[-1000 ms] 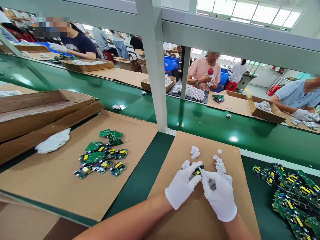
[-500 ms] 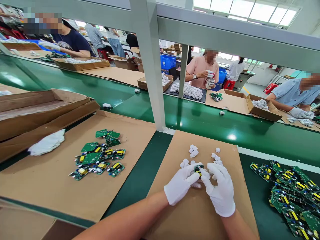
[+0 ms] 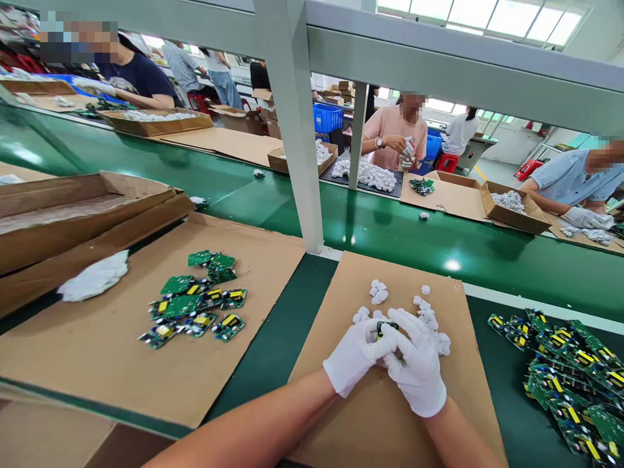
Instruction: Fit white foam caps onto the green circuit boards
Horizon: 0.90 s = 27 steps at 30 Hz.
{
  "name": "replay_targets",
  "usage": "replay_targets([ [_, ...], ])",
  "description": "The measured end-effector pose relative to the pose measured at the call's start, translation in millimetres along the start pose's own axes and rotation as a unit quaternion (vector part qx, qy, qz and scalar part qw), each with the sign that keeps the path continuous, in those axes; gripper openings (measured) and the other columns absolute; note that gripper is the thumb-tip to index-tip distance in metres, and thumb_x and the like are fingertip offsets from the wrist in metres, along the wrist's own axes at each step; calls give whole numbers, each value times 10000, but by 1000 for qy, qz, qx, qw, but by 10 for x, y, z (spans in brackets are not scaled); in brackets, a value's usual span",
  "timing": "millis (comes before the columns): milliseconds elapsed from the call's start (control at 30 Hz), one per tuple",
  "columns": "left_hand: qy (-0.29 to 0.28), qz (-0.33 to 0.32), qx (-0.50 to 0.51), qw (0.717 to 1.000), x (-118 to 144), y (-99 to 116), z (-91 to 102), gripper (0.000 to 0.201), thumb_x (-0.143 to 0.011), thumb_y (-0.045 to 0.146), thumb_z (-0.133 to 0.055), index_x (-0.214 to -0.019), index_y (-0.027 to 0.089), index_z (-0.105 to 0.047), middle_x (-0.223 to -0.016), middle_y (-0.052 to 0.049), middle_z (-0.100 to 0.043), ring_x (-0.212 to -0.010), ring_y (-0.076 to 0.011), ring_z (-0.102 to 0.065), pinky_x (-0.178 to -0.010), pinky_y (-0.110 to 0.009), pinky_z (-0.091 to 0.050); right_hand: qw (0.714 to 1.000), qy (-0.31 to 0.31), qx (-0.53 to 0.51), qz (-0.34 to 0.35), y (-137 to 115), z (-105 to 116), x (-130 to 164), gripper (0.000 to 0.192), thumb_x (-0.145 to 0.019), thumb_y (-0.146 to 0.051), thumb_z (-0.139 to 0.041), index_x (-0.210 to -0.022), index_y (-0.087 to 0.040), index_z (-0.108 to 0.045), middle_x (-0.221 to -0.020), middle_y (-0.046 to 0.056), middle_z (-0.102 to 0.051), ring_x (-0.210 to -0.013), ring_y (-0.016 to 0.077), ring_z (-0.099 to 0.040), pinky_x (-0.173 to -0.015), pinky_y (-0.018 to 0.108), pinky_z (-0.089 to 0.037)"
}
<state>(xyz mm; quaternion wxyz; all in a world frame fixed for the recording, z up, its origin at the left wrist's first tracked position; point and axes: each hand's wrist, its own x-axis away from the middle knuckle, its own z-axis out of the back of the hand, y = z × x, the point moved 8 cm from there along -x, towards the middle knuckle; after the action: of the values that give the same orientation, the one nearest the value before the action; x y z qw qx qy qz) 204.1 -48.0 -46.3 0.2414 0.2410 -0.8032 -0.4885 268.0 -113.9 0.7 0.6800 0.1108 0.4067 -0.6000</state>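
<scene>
My left hand (image 3: 355, 354), in a white glove, is closed on a small green circuit board (image 3: 385, 329) with a yellow part, held just above the cardboard sheet. From the right, my gloved right hand (image 3: 415, 364) closes over the same board, its fingers bent and meeting the left ones. Most of the board is hidden by the fingers. White lumpy pieces (image 3: 378, 291) lie on the sheet behind my left hand. More white pieces (image 3: 428, 317) lie beyond and beside my right hand, near its fingers.
A heap of circuit boards (image 3: 560, 364) lies at the right, a smaller pile (image 3: 195, 305) on the left cardboard. A white glove-like cloth (image 3: 95, 276) rests near a cardboard box (image 3: 146, 195). A metal post (image 3: 295, 130) stands before the green conveyor belt (image 3: 390, 227); co-workers sit beyond.
My right hand has moved left and closed in on the circuit board, uncovering white pieces behind it. Small items on the belt have shifted left.
</scene>
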Motion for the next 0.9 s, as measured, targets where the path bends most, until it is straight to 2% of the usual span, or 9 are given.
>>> replay_targets([
  [100, -10, 14, 26, 1000, -41, -60, 19, 285, -672, 404, -693, -633, 150, -570, -652, -4, -535, -619, -116, -501, -601, -244, -433, 992, -56, -94, -58, 50, -89, 30, 497, -795, -305, -597, -1278, -247, -492, -1280, 102, -542, -1145, 283, -527, -929, 434, -471],
  [233, -30, 75, 42, 996, -50, -186, 27, 333, -712, 446, -647, -830, 138, -607, -772, -42, -578, -612, -115, -510, -587, -262, -446, 962, -49, -175, -204, 272, -128, 121, 600, -850, -333, -538, -1391, -203, -313, -1326, 132, -501, -1167, 267, -521, -944, 438, -464],
  [367, -23, -7, -69, 997, -1, 38, 34, 262, -786, 414, -569, -845, 166, -633, -815, -51, -587, -781, -171, -504, -731, -301, -441, 927, -93, -230, -280, 366, -242, 194, 620, -820, -347, -590, -1377, -209, -356, -1220, 109, -598, -1084, 257, -585, -891, 399, -512],
  [467, -42, -79, -131, 987, 73, 230, -60, 290, -851, 408, -460, -827, 185, -644, -817, -47, -591, -789, -178, -475, -778, -309, -417, 900, -122, -279, -312, 351, -293, 223, 540, -832, -336, -569, -1334, -195, -427, -1164, 97, -635, -1017, 234, -625, -860, 351, -534],
  [567, -48, -110, -132, 984, 113, 294, -126, 304, -863, 408, -430, -891, 191, -641, -840, -51, -595, -791, -184, -481, -803, -319, -412, 900, -99, -265, -331, 354, -235, 215, 431, -834, -331, -555, -1241, -189, -527, -1144, 97, -646, -1006, 230, -626, -859, 334, -533],
  [667, -51, -65, -83, 993, 82, 178, -121, 271, -840, 409, -480, -887, 185, -625, -828, -47, -566, -782, -173, -491, -779, -321, -438, 892, -104, -277, -342, 380, -237, 214, 429, -826, -365, -566, -1219, -196, -544, -1117, 92, -659, -992, 236, -627, -828, 337, -542],
  [767, -73, 13, 7, 997, 42, 2, -113, 297, -834, 432, -487, -924, 169, -591, -806, -34, -515, -724, -142, -499, -681, -301, -469, 869, -133, -331, -343, 407, -289, 216, 514, -811, -454, -570, -1257, -205, -517, -1201, 87, -614, -1102, 258, -564, -940, 396, -470],
  [833, -80, 19, 18, 996, 27, -34, -105, 339, -836, 459, -475, -944, 155, -579, -800, -28, -492, -707, -128, -505, -662, -289, -472, 851, -131, -365, -353, 434, -307, 222, 550, -827, -508, -521, -1286, -207, -490, -1257, 85, -575, -1166, 266, -512, -995, 424, -413],
  [900, -87, -3, -19, 996, 21, -24, -112, 385, -830, 491, -468, -967, 147, -572, -804, -30, -498, -694, -123, -505, -662, -285, -466, 837, -126, -378, -376, 461, -328, 247, 554, -836, -513, -505, -1299, -209, -476, -1253, 87, -576, -1146, 266, -526, -979, 426, -425],
])
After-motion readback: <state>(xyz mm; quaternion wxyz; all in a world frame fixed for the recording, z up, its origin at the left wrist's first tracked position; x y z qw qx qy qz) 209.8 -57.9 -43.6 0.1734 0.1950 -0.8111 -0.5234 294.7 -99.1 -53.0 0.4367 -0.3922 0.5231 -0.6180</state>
